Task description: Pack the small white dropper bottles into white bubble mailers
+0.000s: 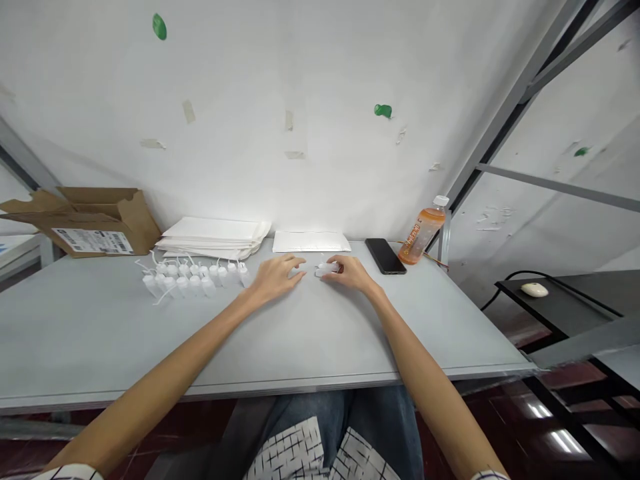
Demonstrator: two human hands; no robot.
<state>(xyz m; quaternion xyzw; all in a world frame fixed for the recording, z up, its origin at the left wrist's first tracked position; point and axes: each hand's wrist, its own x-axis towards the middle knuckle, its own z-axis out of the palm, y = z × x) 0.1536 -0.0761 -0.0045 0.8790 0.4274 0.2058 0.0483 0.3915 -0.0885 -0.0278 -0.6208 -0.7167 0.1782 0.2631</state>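
Observation:
My right hand (350,272) holds a small translucent white bottle (326,269) on its side, low over the middle of the grey table (320,333). To its left, my left hand (278,276) has thumb and fingers apart, with nothing between them, facing the bottle. Several similar small white bottles (195,285) with thin nozzles or tubes stand grouped at the left. Behind both hands, a flat white packet (311,241) lies near the wall.
A stack of white envelopes (213,235) and an open cardboard box (100,223) stand at the back left. On the right are a black phone (385,256) and a leaning bottle of orange drink (424,233). A metal frame (500,113) rises beyond them.

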